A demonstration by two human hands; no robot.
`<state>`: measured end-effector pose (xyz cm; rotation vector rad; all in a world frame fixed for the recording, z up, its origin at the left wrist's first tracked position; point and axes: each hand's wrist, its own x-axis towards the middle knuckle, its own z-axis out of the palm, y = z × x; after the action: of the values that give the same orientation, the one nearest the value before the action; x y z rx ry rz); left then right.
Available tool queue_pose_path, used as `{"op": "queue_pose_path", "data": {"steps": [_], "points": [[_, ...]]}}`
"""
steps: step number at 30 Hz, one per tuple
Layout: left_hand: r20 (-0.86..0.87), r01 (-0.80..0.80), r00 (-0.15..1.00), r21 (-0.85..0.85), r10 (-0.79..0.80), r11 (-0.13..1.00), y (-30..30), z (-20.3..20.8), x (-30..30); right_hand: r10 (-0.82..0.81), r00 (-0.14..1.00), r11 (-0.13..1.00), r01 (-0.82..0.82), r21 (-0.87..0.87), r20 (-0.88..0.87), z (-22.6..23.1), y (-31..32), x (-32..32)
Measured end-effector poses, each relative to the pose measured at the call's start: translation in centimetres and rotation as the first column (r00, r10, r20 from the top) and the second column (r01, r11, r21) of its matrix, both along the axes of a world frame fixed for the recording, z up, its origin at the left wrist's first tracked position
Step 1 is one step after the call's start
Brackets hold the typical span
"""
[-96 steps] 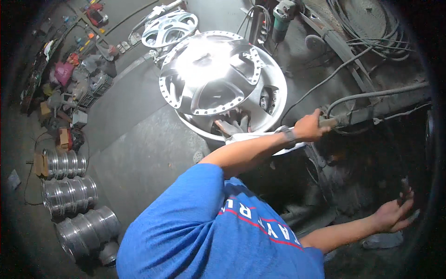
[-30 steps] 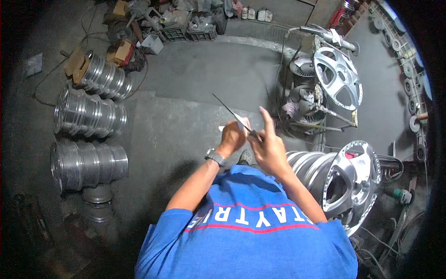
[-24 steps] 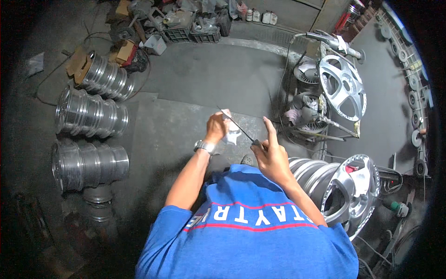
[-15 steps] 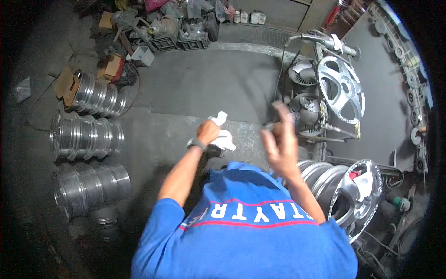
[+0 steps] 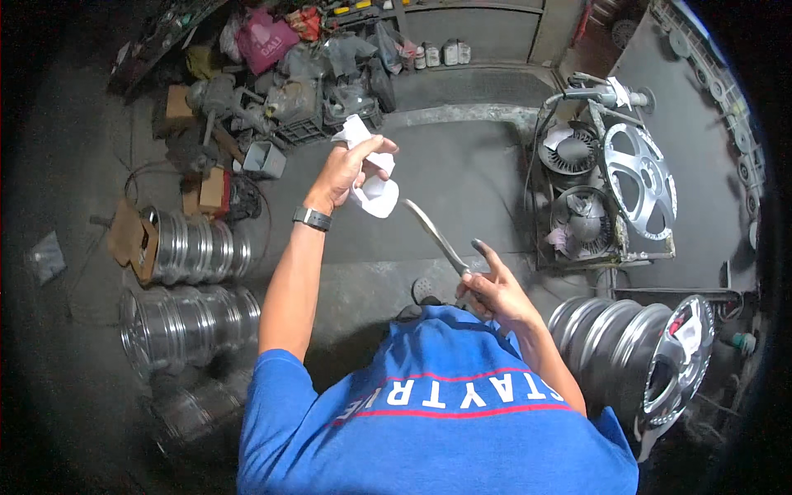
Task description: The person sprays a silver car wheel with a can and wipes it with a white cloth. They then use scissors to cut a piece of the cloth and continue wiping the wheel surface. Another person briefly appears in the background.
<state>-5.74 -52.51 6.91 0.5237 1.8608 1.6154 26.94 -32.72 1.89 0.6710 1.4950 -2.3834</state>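
Note:
My left hand [image 5: 334, 177] is raised ahead of me, fingers closed round a crumpled white cloth or paper [image 5: 377, 198]. Part of that white piece sticks up above the thumb, and part hangs below the fingers. Lower and to the right, my right hand [image 5: 493, 290] grips one end of a long, slightly curved grey strip [image 5: 431, 229], its index finger stretched out. The strip's free end points up and left, close to the white piece but apart from it. I cannot make out exactly what the strip is.
Shiny wheel rims [image 5: 194, 322] lie in rows at the left. More rims [image 5: 598, 330] are at the right, below a frame with a five-spoke silver wheel [image 5: 639, 181]. Crates [image 5: 301, 128], bags and a grey bin [image 5: 264, 159] stand at the far left; bottles [image 5: 451, 54] at the back.
My left hand has moved forward and left with the white piece. My right hand has come lower and closer, and the grey strip now shows in it. The view has shifted.

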Motion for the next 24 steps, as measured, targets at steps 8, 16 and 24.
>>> {"op": "queue_pose_path", "data": {"steps": [8,16,24], "points": [[-0.053,0.193,0.981,0.352,-0.187,0.916,-0.7,5.6,-1.7,-0.031,0.998,0.989,0.024,-0.148,-0.046,-1.4,-0.7,-15.2],[0.152,-0.363,0.932,0.431,0.33,0.826,-8.9,-6.6,-6.7,-0.151,0.984,0.931,0.175,0.322,-0.098,-0.9,7.7,-20.9],[-0.275,-0.207,0.945,-0.092,0.175,0.974,4.9,-12.9,-8.7,0.046,0.992,0.686,0.056,0.726,-0.119,7.9,14.5,-26.7]]}}
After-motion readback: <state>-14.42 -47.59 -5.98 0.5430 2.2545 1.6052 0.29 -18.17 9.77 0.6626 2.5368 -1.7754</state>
